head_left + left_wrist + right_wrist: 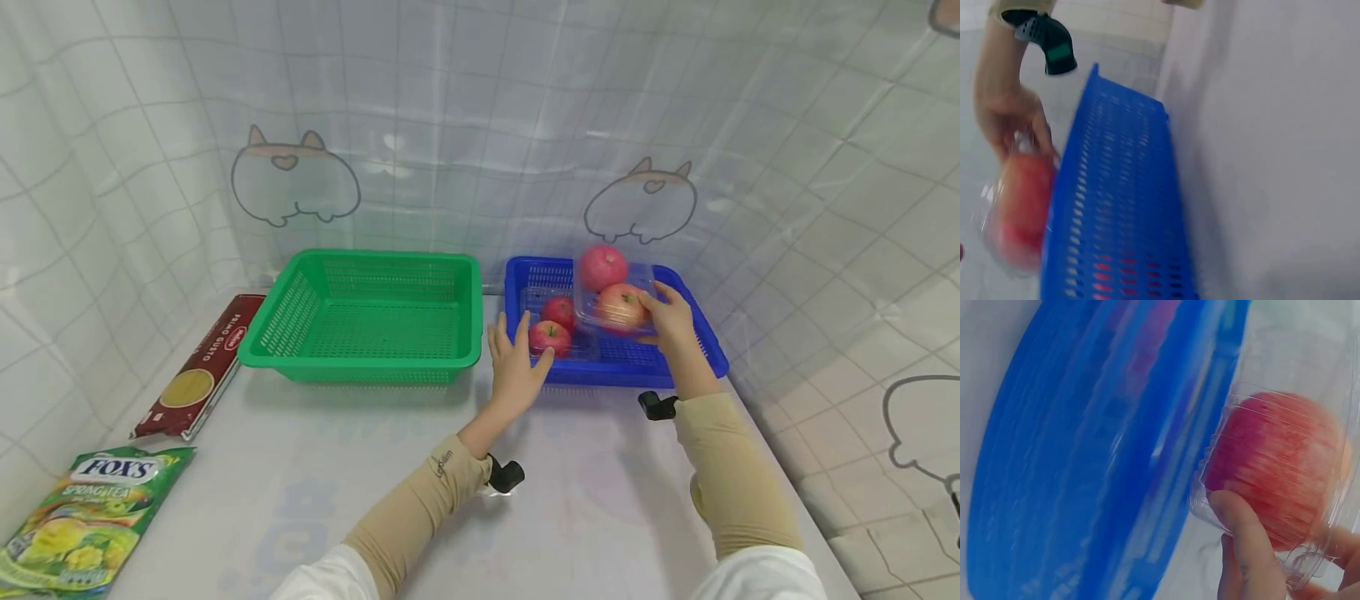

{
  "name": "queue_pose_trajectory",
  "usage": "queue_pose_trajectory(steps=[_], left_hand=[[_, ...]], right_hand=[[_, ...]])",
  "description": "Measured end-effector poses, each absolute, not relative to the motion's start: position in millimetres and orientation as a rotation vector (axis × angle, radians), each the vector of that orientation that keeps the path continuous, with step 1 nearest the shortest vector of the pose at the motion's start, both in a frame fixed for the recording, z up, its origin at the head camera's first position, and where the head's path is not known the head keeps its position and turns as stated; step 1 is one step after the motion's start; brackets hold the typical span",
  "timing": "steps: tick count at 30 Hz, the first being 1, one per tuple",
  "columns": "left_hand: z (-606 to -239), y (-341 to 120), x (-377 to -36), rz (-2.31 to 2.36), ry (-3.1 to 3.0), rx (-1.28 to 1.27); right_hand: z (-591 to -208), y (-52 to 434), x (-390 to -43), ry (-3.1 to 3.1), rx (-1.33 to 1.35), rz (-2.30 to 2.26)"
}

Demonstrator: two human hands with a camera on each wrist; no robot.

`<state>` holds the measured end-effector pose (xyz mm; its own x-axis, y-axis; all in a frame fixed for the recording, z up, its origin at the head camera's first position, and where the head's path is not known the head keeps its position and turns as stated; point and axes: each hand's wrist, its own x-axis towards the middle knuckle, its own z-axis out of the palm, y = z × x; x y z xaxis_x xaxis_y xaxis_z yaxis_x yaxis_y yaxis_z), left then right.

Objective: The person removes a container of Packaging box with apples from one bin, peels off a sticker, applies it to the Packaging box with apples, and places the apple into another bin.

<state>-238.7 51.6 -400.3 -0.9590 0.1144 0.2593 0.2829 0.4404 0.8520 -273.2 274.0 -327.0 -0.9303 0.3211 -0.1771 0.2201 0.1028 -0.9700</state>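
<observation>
Your right hand (pixel 670 321) is gripping the apple box (pixel 613 297) above the blue basket (pixel 716 354), while your relaxed left hand (pixel 514 364) is resting at its near-left corner.

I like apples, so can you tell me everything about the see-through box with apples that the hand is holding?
The clear plastic box is thin, shiny and see-through, with ridged walls. Two red-pink apples show inside it, one above the other, so the box is tilted up on its side. The right hand grips its right edge and holds it over the blue basket; the right wrist view shows a thumb pressed on the plastic in front of one apple. It sits above a second clear box of apples lying in the basket.
</observation>
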Motion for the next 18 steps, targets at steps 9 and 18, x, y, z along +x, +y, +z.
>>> queue_pose_trajectory(steps=[9,18], left_hand=[[-378,67,-242,-2.223,-2.219,-0.259],[-372,68,-245,-2.374,-2.009,-0.09]], right_hand=[[-320,224,-263,-2.089,-0.554,2.193],[-328,176,-247,-1.937,-0.554,2.288]])
